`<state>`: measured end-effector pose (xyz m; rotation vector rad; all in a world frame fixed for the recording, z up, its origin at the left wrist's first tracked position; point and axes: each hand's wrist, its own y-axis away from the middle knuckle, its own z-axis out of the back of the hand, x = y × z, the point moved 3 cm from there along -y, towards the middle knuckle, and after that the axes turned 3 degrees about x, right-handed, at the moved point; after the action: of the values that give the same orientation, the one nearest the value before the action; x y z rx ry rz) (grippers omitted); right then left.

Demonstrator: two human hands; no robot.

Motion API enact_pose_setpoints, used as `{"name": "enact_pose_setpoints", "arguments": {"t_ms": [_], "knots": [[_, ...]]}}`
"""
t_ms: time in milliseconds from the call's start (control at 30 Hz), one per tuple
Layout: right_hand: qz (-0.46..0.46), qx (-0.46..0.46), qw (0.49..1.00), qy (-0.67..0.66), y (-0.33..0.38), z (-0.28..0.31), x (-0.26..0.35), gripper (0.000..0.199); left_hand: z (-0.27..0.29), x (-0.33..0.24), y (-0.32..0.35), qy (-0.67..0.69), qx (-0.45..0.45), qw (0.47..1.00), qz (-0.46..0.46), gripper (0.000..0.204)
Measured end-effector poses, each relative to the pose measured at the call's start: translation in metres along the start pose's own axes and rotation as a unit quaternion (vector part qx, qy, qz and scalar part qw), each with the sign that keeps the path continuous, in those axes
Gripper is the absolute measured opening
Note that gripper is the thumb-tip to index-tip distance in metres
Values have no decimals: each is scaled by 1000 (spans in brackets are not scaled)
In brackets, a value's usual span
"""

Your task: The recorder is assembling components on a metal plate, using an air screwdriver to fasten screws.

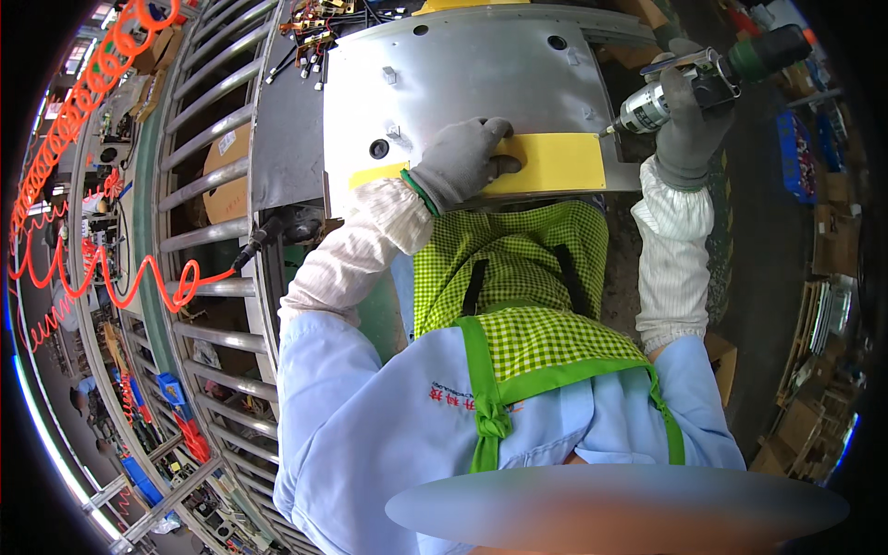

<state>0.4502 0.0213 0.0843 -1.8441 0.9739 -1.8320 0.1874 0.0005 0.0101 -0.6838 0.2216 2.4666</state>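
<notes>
A silver metal panel point(481, 79) with round holes and small raised tabs lies before me, a yellow strip point(560, 159) along its near edge. My left hand point(462, 162), in a grey glove, is closed on the strip near its middle, with bent fingers and thumb against the yellow face. My right hand point(689, 134), gloved too, is wrapped round a power drill point(645, 109) with a silver front and dark green rear. The drill lies sideways, its tip pointing left at the strip's right end. Whether the tip touches is too small to tell.
On the left runs a roller conveyor point(213, 176) with metal bars. A coiled orange air hose point(139, 282) ends in a black tool fitting point(259, 242) beside the panel. Small cables with connectors point(314, 42) lie at the far left of the panel. Cardboard boxes point(837, 240) stand at right.
</notes>
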Motion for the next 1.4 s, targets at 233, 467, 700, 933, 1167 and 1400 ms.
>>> {"name": "enact_pose_setpoints", "arguments": {"t_ms": [233,467,700,933,1167,1400], "knots": [[40,-1,997,59,-3,-3,-1,36,-4,2,0,9,-5,1000,-7,43],[14,11,998,63,-9,-2,4,36,-4,-1,-3,5,-19,999,-25,42],[6,4,1000,2,5,-3,8,36,-2,-1,-1,-2,-5,1000,-19,40],[29,11,994,106,0,-2,7,37,-1,-2,-1,10,12,1000,0,40],[-3,70,996,48,-6,-28,11,30,10,26,-8,165,71,984,-8,43],[-45,56,997,-2,-11,-33,20,27,25,58,2,162,29,986,9,30]]}}
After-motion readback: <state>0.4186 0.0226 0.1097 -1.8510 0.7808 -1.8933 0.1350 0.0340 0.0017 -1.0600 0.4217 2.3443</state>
